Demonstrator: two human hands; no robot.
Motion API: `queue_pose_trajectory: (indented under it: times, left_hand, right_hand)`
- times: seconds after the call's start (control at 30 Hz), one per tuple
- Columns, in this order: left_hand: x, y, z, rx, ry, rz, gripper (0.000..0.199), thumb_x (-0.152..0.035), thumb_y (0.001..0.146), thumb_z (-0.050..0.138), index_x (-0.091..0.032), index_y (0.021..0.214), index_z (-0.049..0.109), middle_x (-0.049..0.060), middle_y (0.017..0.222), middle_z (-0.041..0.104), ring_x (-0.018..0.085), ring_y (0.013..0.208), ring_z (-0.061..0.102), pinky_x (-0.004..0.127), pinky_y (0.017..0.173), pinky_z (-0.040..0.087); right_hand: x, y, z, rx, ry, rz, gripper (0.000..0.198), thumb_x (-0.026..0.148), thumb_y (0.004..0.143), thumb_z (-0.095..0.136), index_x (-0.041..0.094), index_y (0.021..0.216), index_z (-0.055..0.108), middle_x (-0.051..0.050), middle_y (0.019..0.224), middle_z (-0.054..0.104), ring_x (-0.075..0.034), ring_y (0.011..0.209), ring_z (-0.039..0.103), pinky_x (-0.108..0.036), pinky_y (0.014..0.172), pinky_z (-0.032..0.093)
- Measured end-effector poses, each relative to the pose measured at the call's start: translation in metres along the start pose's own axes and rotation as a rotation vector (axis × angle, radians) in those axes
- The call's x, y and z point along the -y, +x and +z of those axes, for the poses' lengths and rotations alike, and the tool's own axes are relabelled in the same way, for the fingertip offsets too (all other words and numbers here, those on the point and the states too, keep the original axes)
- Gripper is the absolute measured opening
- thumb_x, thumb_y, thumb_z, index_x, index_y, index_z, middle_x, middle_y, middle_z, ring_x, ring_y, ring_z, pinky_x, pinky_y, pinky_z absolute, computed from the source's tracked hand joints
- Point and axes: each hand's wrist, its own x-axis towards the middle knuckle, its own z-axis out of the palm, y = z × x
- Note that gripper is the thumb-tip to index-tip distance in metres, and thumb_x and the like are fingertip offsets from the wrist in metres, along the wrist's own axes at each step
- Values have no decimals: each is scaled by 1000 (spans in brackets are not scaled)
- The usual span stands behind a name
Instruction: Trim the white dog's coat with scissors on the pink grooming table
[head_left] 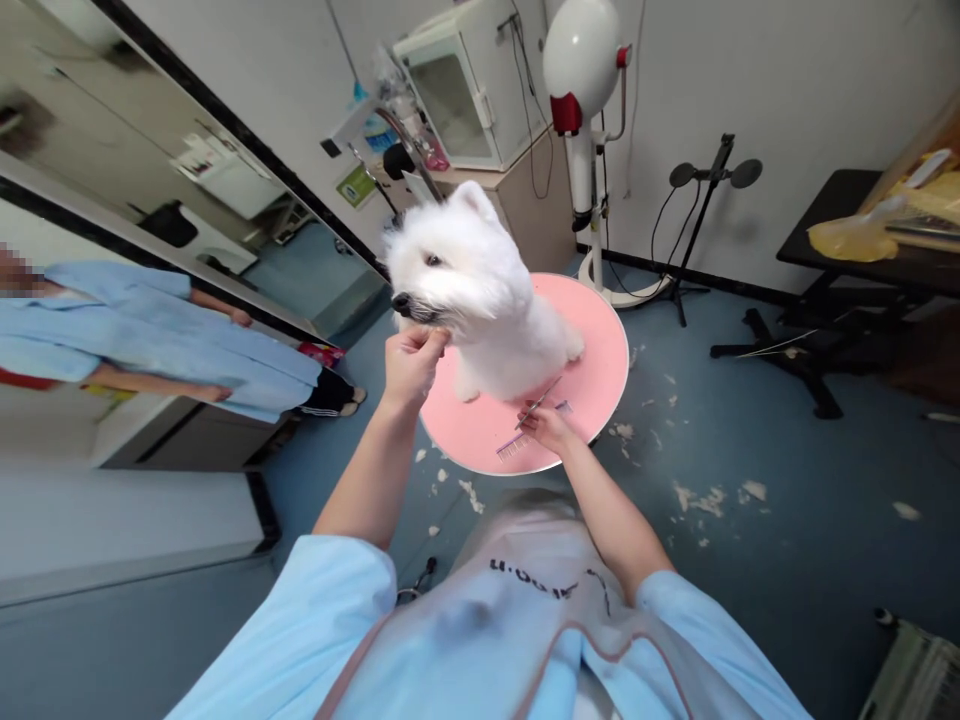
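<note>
Dog is on the table, eleven o'clock from the right hand, whose curled fingers hold scissors — long axis seven to one o'clock. A comb crosses beneath; whether gripped, one cannot tell. The left hand, fingertips pinched together, blocks the muzzle's underside.

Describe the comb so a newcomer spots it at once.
Find the round pink tabletop under the white dog. Near its front edge, look to the right hand; the comb shows on both sides of it. Its purplish spine and row of fine teeth set it apart from the slim scissors in that hand.
</note>
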Motion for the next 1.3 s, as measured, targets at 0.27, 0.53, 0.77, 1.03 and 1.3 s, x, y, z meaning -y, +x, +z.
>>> queue_pose_trajectory:
  times: [0.27,0.53,0.77,1.03,1.3]
  left_hand:
    - [4,-7,12,-86,-89,-24,31,-35,62,69,-15,46,51,-2,47,43,5,48,36,22,51,30]
    - [3,-14,18,-75,-126,14,35,-36,63,69,-15,45,48,-2,45,40,5,46,34,22,49,28]
    - [18,-15,25,-70,-237,4,36,-38,66,69,-16,47,48,-2,46,43,6,48,37,21,50,29]
    - [34,9,20,66,-484,30,37,-36,69,70,-16,50,45,-4,46,41,6,46,35,21,47,25]
    - [31,39,17,245,-621,55,33,-24,59,64,-15,41,37,-5,42,35,4,46,33,17,48,27]
  right_hand:
    - [-21,-18,-34,-282,-712,-197,31,20,59,71,26,81,50,6,66,52,-17,71,53,-30,70,48]
    - [-22,-35,-59,-272,-984,-324,29,22,61,67,27,86,54,5,71,55,-18,74,53,-33,76,47]
    - [-41,-96,-113,-601,-973,-348,20,43,74,57,24,73,53,3,63,57,-18,65,55,-30,67,47]
    - [-120,-218,-149,-1298,-926,-204,30,42,84,42,27,59,50,-8,67,66,-24,63,65,-34,64,46]
    - [-366,-215,-56,-1722,-135,-310,28,43,86,40,25,68,50,-4,67,68,-18,47,62,-30,56,48]
